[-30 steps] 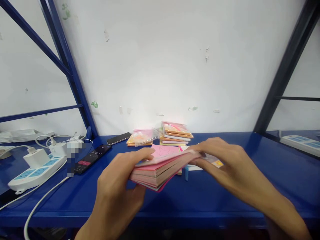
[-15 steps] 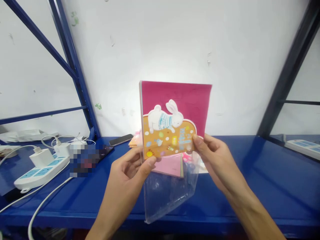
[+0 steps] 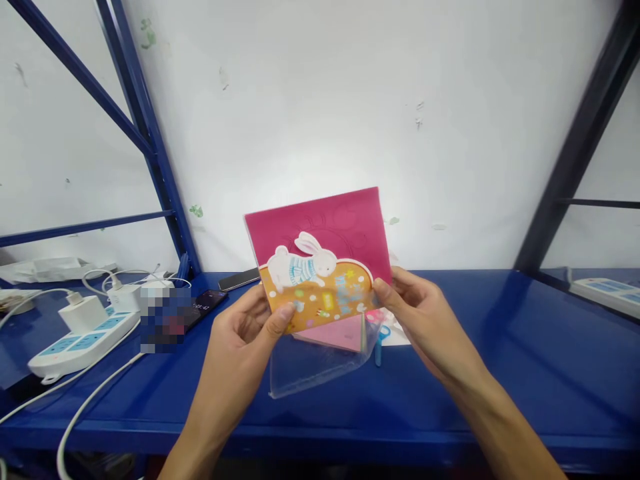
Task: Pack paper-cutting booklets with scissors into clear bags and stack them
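Note:
Both hands hold a pink-covered booklet (image 3: 320, 247) printed with a white rabbit on an orange panel, tilted in front of me. My left hand (image 3: 240, 340) grips its lower left edge, thumb on the cover. My right hand (image 3: 423, 320) pinches its right corner. A clear plastic sleeve (image 3: 317, 367) hangs around the booklet's lower part. Behind it, a pink paper pad (image 3: 333, 335) lies on the shelf, partly hidden. Beside that stands a small blue plastic item (image 3: 380, 353), too hidden to name.
The blue steel shelf top (image 3: 500, 393) runs across the view before a white wall. At left are a white power strip (image 3: 83, 343), a charger (image 3: 84, 315), white cables and a phone (image 3: 233, 280). Another power strip (image 3: 605, 293) sits at far right.
The booklet has dropped lower and turned from upright to a wide, tilted position. Both hands have moved down with it, and the plastic sleeve now hangs shorter beneath it.

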A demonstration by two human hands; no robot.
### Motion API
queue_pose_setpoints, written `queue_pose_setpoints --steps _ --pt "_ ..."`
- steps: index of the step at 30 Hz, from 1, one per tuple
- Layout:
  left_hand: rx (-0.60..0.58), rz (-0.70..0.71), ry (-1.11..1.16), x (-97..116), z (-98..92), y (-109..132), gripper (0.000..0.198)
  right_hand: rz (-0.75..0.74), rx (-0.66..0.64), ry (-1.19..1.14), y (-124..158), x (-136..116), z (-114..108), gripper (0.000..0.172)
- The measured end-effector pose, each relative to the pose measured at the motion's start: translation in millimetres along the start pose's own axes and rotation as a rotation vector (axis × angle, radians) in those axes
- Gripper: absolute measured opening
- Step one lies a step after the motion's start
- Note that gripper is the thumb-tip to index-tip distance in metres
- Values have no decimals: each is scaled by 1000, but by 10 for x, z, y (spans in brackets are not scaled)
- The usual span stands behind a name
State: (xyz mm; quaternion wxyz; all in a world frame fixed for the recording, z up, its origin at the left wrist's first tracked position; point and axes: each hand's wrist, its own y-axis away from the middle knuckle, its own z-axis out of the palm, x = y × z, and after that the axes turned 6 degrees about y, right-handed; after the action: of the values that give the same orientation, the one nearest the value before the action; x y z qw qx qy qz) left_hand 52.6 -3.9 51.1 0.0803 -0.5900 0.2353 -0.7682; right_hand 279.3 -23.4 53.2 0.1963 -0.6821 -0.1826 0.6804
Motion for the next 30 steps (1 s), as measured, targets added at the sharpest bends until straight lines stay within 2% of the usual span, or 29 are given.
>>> queue_pose_setpoints --steps 5,12,17,22,30 --pt "104 24 -75 -2 12 18 43 -2 47 104 10 4 -34 32" --pt "54 27 23 -27 29 17 50 47 73 104 10 23 -26 33" --pt "127 33 60 -21 81 18 45 71 74 100 5 27 -18 32" --pt "177 11 203 -36 70 -1 41 57 43 90 8 9 -16 29" --pt "177 33 178 -32 27 -8 36 70 45 142 13 3 4 32"
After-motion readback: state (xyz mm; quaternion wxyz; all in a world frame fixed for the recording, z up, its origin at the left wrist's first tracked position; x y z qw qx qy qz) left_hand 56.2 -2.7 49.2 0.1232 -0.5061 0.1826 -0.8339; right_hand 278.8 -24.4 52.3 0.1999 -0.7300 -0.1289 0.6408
